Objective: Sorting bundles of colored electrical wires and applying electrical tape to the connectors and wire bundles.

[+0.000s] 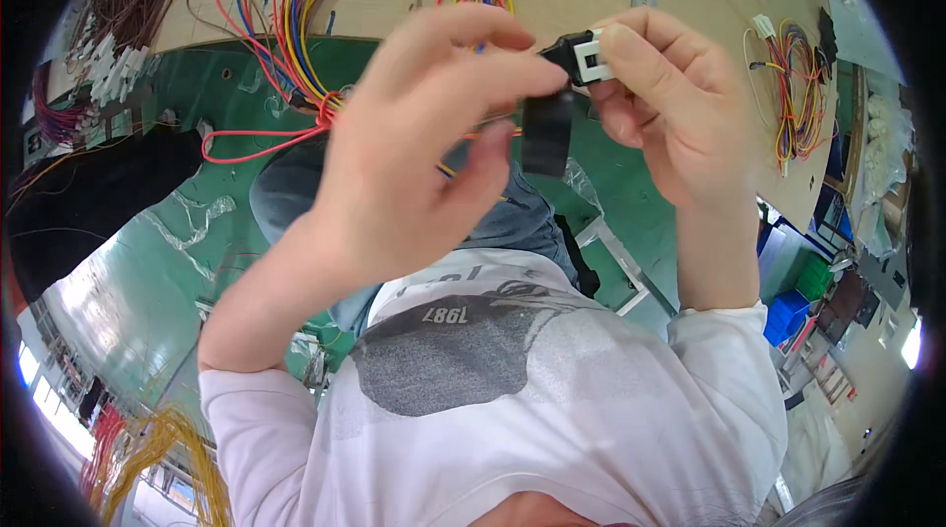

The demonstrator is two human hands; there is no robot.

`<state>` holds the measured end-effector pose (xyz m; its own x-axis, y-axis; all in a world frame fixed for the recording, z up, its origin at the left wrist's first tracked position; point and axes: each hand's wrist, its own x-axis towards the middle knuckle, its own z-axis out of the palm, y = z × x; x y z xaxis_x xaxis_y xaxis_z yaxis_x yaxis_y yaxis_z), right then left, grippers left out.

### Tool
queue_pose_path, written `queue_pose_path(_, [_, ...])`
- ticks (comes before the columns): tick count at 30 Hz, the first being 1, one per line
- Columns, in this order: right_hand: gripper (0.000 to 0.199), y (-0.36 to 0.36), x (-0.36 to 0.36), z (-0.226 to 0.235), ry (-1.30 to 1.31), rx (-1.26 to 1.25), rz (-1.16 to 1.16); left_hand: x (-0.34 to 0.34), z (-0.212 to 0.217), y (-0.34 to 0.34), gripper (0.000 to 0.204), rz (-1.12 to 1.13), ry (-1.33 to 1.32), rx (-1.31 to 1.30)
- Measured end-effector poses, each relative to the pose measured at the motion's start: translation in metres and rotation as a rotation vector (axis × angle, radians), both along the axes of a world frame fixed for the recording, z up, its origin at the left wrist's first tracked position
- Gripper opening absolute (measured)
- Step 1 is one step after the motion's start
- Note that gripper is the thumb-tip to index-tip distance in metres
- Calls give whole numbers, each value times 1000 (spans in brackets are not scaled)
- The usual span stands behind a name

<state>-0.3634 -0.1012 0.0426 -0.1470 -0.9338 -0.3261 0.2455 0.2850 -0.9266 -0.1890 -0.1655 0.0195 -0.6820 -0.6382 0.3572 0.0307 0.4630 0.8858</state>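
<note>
Wire bundle (292, 30) at left, partly on worktop (562, 5). Left hand (399, 128) half-open, index tip by black strip (545, 138): hangs, looks light, limp, maybe tacky. White-and-black connector (590, 63) held up between hands, likely light, stiff, smooth plastic; best gripped by its housing sides. Right hand (685, 94) pinches its right end.
</note>
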Motion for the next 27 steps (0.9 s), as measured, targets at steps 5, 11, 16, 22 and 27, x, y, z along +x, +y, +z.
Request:
queue_pose_path(5, [19, 1, 3, 0, -16, 7, -9, -2, -13, 8, 36, 105, 55, -334])
queue_pose_path(11, [18, 5, 11, 2, 1, 1, -71, 0, 7, 15, 30, 209, 7, -297])
queue_pose_path(16, [17, 6, 12, 3, -1, 41, -56, -3, 6, 18, 28, 292, -101, -587])
queue_pose_path(22, [17, 7, 13, 4, -1, 7, -82, -5, 9, 19, 30, 264, -117, -593])
queue_pose_path(27, [17, 8, 11, 2, 2, -1, -79, -8, 9, 21, 32, 248, -123, -587])
